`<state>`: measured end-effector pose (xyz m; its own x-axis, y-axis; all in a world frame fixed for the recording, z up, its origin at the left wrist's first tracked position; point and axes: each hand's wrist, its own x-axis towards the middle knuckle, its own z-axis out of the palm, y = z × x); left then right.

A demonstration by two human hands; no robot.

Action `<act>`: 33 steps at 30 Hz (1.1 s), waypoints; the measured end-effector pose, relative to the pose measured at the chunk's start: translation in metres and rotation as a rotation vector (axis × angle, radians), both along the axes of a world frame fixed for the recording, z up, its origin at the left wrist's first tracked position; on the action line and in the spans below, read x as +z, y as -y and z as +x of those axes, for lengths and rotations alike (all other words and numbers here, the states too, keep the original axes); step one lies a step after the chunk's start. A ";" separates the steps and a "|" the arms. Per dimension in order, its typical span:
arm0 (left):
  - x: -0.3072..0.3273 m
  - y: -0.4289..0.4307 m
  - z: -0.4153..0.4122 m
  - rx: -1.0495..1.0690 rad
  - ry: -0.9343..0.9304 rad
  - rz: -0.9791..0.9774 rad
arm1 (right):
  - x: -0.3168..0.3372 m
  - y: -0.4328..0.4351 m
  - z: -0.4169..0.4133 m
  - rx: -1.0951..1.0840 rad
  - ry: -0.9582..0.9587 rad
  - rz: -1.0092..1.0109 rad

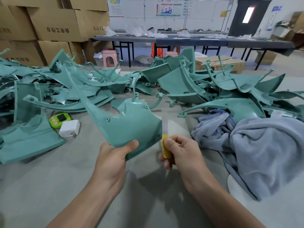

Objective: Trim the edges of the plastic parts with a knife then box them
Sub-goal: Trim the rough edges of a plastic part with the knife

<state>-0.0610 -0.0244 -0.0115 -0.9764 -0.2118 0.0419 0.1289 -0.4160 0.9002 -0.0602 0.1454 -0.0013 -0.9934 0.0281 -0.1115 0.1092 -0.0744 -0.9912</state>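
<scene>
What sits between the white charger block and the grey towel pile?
Head view: the teal plastic part gripped by the left hand, then the knife gripped by the right hand.

The left hand [113, 162] holds a plastic part [131, 124] at centre; the knife [165, 139], in the right hand [182, 155], stands just right of it. A timer [60, 120] and charger [69, 128] lie left, a cloth [255, 145] right. Behind, more parts [181, 83] pile across the floor [65, 186]; stacked boxes [54, 23] back left.

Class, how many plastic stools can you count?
3: a pink stool near the boxes, an orange stool under the table, a second pink stool behind the parts. Others may be hidden.
</scene>
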 end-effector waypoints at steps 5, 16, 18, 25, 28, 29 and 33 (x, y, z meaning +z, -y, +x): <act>0.001 0.004 -0.001 -0.001 0.044 0.151 | -0.003 -0.007 -0.002 -0.063 0.193 0.001; 0.003 0.004 0.002 0.034 -0.054 -0.013 | 0.000 -0.004 0.007 0.036 -0.088 -0.128; 0.004 0.005 0.000 0.038 -0.057 0.029 | -0.004 -0.003 0.006 0.014 0.030 -0.077; 0.006 0.008 -0.002 0.041 0.097 0.095 | -0.002 -0.008 0.007 -0.054 -0.099 0.001; 0.008 0.009 -0.004 0.060 0.178 0.149 | -0.002 -0.011 0.012 -0.063 -0.348 0.287; 0.009 0.009 -0.005 0.071 0.187 0.162 | -0.002 -0.011 0.015 -0.029 -0.411 0.393; 0.009 0.011 -0.005 0.049 0.190 0.171 | -0.008 -0.007 0.028 0.192 -0.537 0.791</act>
<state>-0.0656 -0.0355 -0.0021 -0.9518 -0.2470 -0.1820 -0.0125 -0.5616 0.8273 -0.0322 0.1526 -0.0094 -0.9019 -0.2681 0.3388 -0.4312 0.6062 -0.6682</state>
